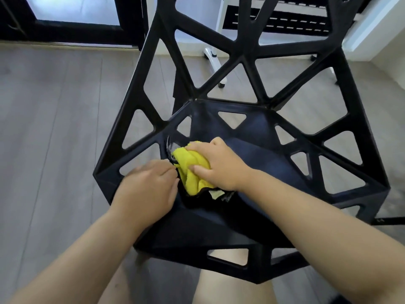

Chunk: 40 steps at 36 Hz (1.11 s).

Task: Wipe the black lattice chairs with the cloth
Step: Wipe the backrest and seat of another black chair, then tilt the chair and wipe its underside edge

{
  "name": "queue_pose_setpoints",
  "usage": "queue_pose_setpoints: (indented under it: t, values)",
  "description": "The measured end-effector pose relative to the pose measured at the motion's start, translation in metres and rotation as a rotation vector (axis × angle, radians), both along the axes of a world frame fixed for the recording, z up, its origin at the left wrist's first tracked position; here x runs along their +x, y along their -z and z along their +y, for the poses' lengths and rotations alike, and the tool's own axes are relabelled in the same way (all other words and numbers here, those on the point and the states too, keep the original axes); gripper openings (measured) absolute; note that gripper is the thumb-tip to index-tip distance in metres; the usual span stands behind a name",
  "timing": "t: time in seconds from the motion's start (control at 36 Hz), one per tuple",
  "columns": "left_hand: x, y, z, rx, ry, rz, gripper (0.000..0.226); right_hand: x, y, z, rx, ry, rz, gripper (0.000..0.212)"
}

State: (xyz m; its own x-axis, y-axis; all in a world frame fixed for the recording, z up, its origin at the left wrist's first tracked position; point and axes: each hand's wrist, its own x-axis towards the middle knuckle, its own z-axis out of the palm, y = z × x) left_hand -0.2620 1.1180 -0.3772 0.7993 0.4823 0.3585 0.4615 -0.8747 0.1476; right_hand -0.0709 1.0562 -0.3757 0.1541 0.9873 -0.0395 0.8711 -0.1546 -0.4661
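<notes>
Closest to you, the front rim of the black lattice chair (pixel 197 238) sits just over your legs, and your 2 forearms reach across it onto the seat. Your left hand (pixel 146 187) lies at the seat's left side with its fingers bent and their tips touching the near edge of the yellow cloth (pixel 190 172). Motion blur hides whether they pinch the fabric or only brace on the frame, so I cannot tell. Your right hand (pixel 219 165) is on top of the cloth, fingers curled over its far side and thumb against its near side, holding it bunched and pressed to the seat. The cloth lies under that palm, left of the seat's middle, just beside a triangular cut-out. To wipe well here, I'd press through the flat of the palm, follow 1 bar at a time instead of only the solid panel, and push a fold into the cut-out corners, where dust likely gathers. Let the left hand steady the chair. Beyond the hands, the backrest (pixel 247 47) stands well apart from the cloth — I'd judge it is left to do. Farther off are the grey plank floor (pixel 54 110), a white wheeled stand (pixel 213 62) and a dark-framed door (pixel 87 32).
</notes>
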Motion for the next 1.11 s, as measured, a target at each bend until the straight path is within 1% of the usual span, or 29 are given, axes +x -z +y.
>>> queue_pose_setpoints:
  t: [0.06, 0.11, 0.17, 0.22, 0.31, 0.39, 0.47, 0.53, 0.61, 0.64, 0.72, 0.78, 0.86, 0.92, 1.0, 1.11]
  values:
    - [0.005, 0.000, -0.002, 0.009, -0.002, -0.006, 0.023, 0.006, 0.001, 0.007, 0.002, 0.023, -0.017, 0.048]
    - [0.008, 0.000, -0.003, 0.013, 0.008, -0.014, 0.018, 0.011, 0.003, 0.022, 0.003, 0.110, -0.089, 0.046]
    - [0.010, 0.000, -0.002, -0.011, 0.023, -0.036, 0.016, 0.017, 0.006, 0.036, 0.009, 0.202, -0.124, 0.046]
    - [0.010, 0.002, -0.002, -0.007, 0.030, -0.048, 0.016, 0.019, 0.010, 0.043, 0.031, 0.241, -0.133, 0.044]
    - [0.012, 0.003, -0.002, 0.003, 0.036, -0.035, 0.017, 0.017, 0.013, 0.041, 0.033, 0.248, -0.157, 0.045]
    - [0.012, -0.001, -0.005, -0.008, 0.005, -0.004, 0.020, 0.008, 0.005, 0.030, -0.012, 0.277, -0.079, 0.047]
    - [0.009, -0.007, -0.007, -0.059, 0.012, 0.042, 0.023, -0.003, -0.003, 0.009, -0.005, 0.199, -0.099, 0.044]
    - [0.009, -0.013, -0.005, -0.086, 0.028, 0.092, 0.025, -0.009, -0.010, -0.006, -0.044, 0.187, -0.091, 0.046]
    - [0.006, -0.021, -0.005, -0.150, 0.045, 0.261, 0.019, -0.015, -0.022, -0.025, -0.191, 0.216, -0.067, 0.049]
    - [0.003, -0.024, -0.006, -0.193, 0.048, 0.331, 0.021, -0.017, -0.027, -0.031, -0.251, 0.232, -0.057, 0.049]
    - [-0.002, -0.042, -0.013, -0.384, 0.052, 0.573, 0.042, -0.021, -0.047, -0.048, -0.435, 0.289, -0.017, 0.047]
    - [-0.004, -0.058, -0.016, -0.411, 0.061, 0.758, 0.049, -0.021, -0.060, -0.057, -0.544, 0.313, -0.021, 0.044]
    - [-0.008, -0.093, -0.026, -0.408, 0.114, 0.987, 0.046, -0.016, -0.087, -0.073, -0.703, 0.321, -0.054, 0.040]
    - [-0.013, -0.116, -0.032, -0.505, 0.118, 1.098, 0.040, -0.012, -0.109, -0.086, -0.784, 0.351, -0.053, 0.038]
    - [-0.021, -0.155, -0.041, -0.655, 0.085, 1.142, 0.030, -0.007, -0.145, -0.109, -0.844, 0.381, -0.063, 0.038]
    - [-0.030, -0.214, -0.047, -0.664, 0.058, 1.155, 0.030, -0.001, -0.199, -0.136, -0.890, 0.409, -0.034, 0.035]
